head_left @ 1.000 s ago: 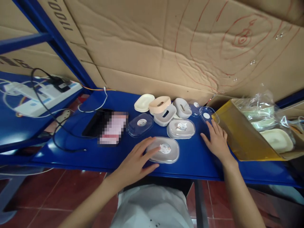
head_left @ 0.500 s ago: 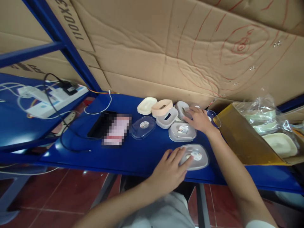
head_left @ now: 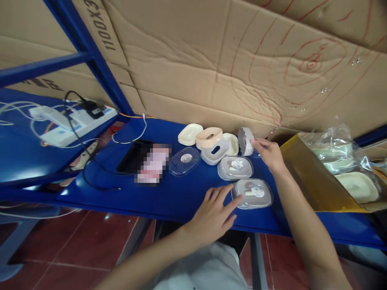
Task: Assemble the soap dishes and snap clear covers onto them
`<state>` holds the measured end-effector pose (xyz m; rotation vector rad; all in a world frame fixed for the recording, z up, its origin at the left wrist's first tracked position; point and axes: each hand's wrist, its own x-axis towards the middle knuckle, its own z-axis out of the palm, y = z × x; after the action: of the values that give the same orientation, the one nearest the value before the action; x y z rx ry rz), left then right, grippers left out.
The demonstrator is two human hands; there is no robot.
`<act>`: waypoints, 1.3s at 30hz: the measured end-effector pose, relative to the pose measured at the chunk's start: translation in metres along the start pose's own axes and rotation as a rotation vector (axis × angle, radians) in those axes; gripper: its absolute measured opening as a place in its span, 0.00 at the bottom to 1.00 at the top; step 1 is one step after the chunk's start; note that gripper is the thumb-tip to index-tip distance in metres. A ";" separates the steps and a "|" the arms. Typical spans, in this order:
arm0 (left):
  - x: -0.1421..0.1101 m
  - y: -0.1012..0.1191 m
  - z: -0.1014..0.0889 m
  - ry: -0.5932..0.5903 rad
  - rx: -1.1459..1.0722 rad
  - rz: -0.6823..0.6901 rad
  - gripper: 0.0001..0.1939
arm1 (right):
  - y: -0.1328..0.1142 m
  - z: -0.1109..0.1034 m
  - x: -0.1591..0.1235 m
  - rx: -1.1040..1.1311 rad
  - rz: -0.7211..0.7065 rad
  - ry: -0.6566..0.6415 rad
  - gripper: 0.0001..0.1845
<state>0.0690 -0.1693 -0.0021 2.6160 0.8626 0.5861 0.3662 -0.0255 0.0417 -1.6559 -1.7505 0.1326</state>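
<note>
My right hand (head_left: 268,152) pinches the edge of a grey plastic soap dish (head_left: 245,141), which is tipped up on its side. Part of a clear lid shows below those fingers. My left hand (head_left: 215,212) is open, fingers spread, at the left edge of a grey soap dish with a clear lid and round sticker (head_left: 262,197). Behind that lies a second lidded soap dish (head_left: 229,172). Further back are a grey dish with a slot (head_left: 208,157), a peach dish (head_left: 208,141) and cream dishes (head_left: 190,135). A loose clear lid (head_left: 184,166) lies left of them.
A box (head_left: 302,177) with bagged green and cream dishes stands at the right. On the left are a dark tray-like object (head_left: 127,163), a blurred-out pink item (head_left: 153,163), cables and a power strip (head_left: 60,135). Cardboard (head_left: 181,60) walls the back of the blue table (head_left: 136,197).
My right hand has tipped the grey soap dish up on its side and moved slightly right. My left hand has drawn back a little from the lidded dish, which sits slightly turned.
</note>
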 end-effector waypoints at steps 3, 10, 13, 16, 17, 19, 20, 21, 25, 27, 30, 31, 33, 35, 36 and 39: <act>-0.002 0.003 0.000 -0.008 -0.038 0.012 0.30 | -0.015 -0.008 -0.022 0.075 -0.001 0.051 0.31; 0.003 0.006 0.017 0.002 -0.020 0.066 0.33 | -0.079 -0.027 -0.081 -0.082 -0.357 -0.033 0.13; 0.003 0.009 0.015 0.120 -0.057 0.131 0.24 | -0.092 -0.022 -0.094 -0.216 -0.498 -0.104 0.11; -0.002 -0.001 -0.001 0.334 -0.125 0.152 0.14 | -0.093 -0.016 -0.105 -0.245 -0.603 -0.142 0.09; -0.004 -0.008 -0.008 0.396 -0.116 0.123 0.14 | -0.092 -0.015 -0.110 -0.233 -0.631 -0.143 0.09; -0.007 -0.025 -0.021 0.429 -0.036 0.038 0.17 | -0.090 -0.012 -0.122 -0.196 -0.661 -0.140 0.09; -0.008 -0.033 -0.026 0.395 0.022 0.003 0.20 | -0.089 -0.010 -0.129 -0.182 -0.661 -0.141 0.10; -0.008 -0.041 -0.029 0.344 0.079 -0.024 0.22 | -0.088 -0.008 -0.137 -0.174 -0.654 -0.142 0.12; -0.010 -0.057 -0.030 0.125 0.147 -0.026 0.26 | -0.080 -0.003 -0.162 -0.229 -0.594 -0.121 0.18; -0.015 -0.057 -0.029 0.074 0.113 -0.018 0.24 | -0.073 -0.003 -0.168 -0.273 -0.563 -0.096 0.19; -0.030 -0.056 -0.029 0.045 0.100 -0.032 0.22 | -0.056 -0.010 -0.167 -0.281 -0.515 -0.077 0.21; -0.036 -0.057 -0.030 0.044 0.107 -0.035 0.24 | -0.049 -0.013 -0.165 -0.275 -0.499 -0.074 0.21; -0.048 -0.060 -0.033 0.051 0.128 -0.042 0.29 | -0.036 -0.016 -0.158 -0.258 -0.470 -0.063 0.20; -0.059 -0.064 -0.035 0.061 0.138 -0.055 0.32 | -0.027 -0.016 -0.149 -0.233 -0.442 -0.051 0.18; -0.063 -0.066 -0.036 0.061 0.134 -0.063 0.32 | -0.025 -0.015 -0.144 -0.215 -0.425 -0.051 0.18; -0.071 -0.070 -0.036 0.059 0.107 -0.077 0.30 | -0.026 -0.011 -0.129 -0.153 -0.375 -0.097 0.19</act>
<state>-0.0345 -0.1540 -0.0198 2.6576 1.0353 0.6154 0.3412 -0.1513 0.0094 -1.4117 -2.1582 -0.0982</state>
